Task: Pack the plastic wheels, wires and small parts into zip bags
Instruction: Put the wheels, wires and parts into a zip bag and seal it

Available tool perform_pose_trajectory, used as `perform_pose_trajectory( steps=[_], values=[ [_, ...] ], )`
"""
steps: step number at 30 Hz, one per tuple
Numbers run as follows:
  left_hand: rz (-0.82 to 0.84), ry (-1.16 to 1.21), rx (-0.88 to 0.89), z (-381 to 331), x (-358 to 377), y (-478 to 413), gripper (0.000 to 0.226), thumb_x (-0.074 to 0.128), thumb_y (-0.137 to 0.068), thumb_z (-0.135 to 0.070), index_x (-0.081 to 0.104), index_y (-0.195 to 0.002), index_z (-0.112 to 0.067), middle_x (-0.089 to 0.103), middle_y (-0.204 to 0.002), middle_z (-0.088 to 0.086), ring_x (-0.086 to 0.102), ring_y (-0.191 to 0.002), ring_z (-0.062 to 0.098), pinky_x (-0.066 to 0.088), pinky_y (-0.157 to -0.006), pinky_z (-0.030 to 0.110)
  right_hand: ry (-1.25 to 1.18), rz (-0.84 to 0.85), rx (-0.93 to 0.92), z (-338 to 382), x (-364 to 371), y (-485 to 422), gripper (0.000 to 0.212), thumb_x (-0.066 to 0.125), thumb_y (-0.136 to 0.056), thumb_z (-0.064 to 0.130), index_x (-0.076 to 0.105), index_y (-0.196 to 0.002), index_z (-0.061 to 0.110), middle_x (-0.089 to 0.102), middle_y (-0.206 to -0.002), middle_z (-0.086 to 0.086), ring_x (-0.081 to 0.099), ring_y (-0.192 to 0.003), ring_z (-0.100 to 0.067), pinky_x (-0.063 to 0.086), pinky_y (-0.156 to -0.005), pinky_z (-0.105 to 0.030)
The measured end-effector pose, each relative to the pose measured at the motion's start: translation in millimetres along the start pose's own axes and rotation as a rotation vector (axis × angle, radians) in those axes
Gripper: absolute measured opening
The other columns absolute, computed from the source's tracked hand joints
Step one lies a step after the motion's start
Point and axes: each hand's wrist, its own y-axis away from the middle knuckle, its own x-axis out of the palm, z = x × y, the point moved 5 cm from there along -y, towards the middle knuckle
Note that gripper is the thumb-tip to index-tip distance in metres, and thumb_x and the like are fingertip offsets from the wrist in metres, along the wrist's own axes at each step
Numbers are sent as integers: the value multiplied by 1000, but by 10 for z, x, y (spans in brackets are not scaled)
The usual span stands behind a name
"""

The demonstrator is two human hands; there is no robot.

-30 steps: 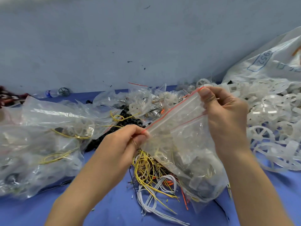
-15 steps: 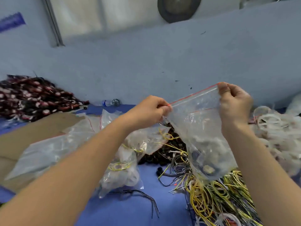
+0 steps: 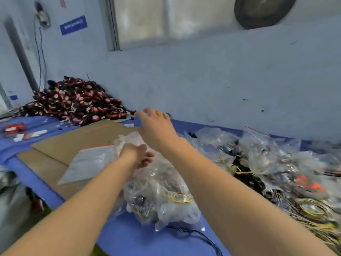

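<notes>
- Now the right hand (image 3: 156,126) hangs with fingers spread and grasps nothing, above the far end of the filled bags (image 3: 158,193). The left hand (image 3: 136,154) sits lower, fingers loosely bent against crumpled plastic. With the blur I cannot tell whether it grips that plastic or only touches it.
- Filled bags lie heaped on the table (image 3: 147,239) between the forearms, just beside the cardboard (image 3: 73,143). The heap is soft and rounded, so a bag set on top may well slide toward the near table edge.
- Whether any bag's seal is pressed fully closed cannot be read. A half-closed strip would likely let small parts spill when the bag is stacked.
- Empty bags (image 3: 88,163) lie flat on the cardboard, left of the left hand. A sweep of that forearm could scatter the stack.
- Wires (image 3: 313,215) sprawl at the right, near the right forearm. A loop could snag the arm and drag loose wire into the packed heap.
- A black cable (image 3: 203,235) runs out from under the heap's near end. Catching it would probably tip the bags.
</notes>
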Motion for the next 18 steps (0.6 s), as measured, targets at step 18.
perform_pose_trajectory(
  steps=[18],
  values=[
    [-152,101,-193,235,258,109,26,42,-98,-29,53,-95,-6,54,-71,11,51,-55,20,46,-39,23,-28,299,181,-1142,-429,1637,51,41,-104,33,30,-153,22,37,-153,-8,35,-138,-32,32,-111,-46]
  ],
)
